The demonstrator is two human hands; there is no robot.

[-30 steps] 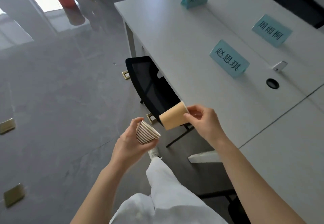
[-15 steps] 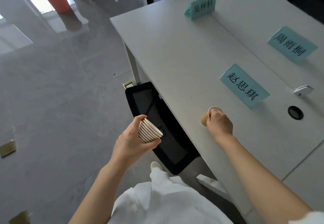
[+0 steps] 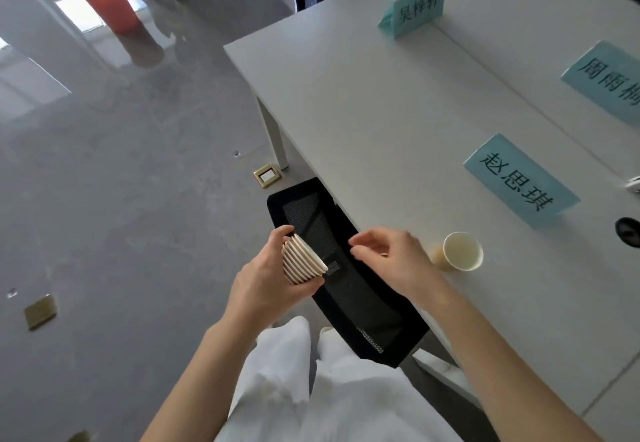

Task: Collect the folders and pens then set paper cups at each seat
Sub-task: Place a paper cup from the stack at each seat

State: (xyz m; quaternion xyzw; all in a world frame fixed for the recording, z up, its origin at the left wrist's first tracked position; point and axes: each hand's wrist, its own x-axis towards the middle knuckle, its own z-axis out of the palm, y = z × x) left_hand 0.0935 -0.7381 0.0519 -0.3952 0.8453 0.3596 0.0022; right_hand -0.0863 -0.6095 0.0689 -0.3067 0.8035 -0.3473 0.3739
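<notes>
one view, head cam, looking down at both hands and a table edge.
left hand (image 3: 266,279): grips a stack of paper cups (image 3: 303,261) lying sideways, rims facing right; fingers curled round the stack, thumb over the top. held over the floor, left of the chair.
right hand (image 3: 391,261): holds nothing; fingers loosely bent and slightly apart, tips pointing left toward the stack. hovers at the table's near edge, not touching the stack.
single paper cup (image 3: 459,251): stands upright on the table, mouth open upward, tan outside, pale inside. just right of the right hand, a small gap between them. sits near the table edge, in front of the nearest name card.
table (image 3: 363,95): pale grey top, runs from upper left to lower right; seam lines between sections.
name cards: 3 teal tent cards w/ dark chinese characters. nearest card (image 3: 519,178) just beyond the single cup; second card (image 3: 414,7) farther up the table; third card (image 3: 606,78) at the right edge, partly cut off.
chair (image 3: 346,275): black mesh back, pushed in under the table edge, between and below the two hands.
cable hole (image 3: 628,230): dark round opening in the tabletop, right of the nearest card.
floor (image 3: 121,182): glossy grey; brass floor socket (image 3: 266,175) near the table leg.
red bin (image 3: 105,0): stands on the floor, top left, well apart from the table.
clothing: white trousers (image 3: 311,389) at the bottom centre.
</notes>
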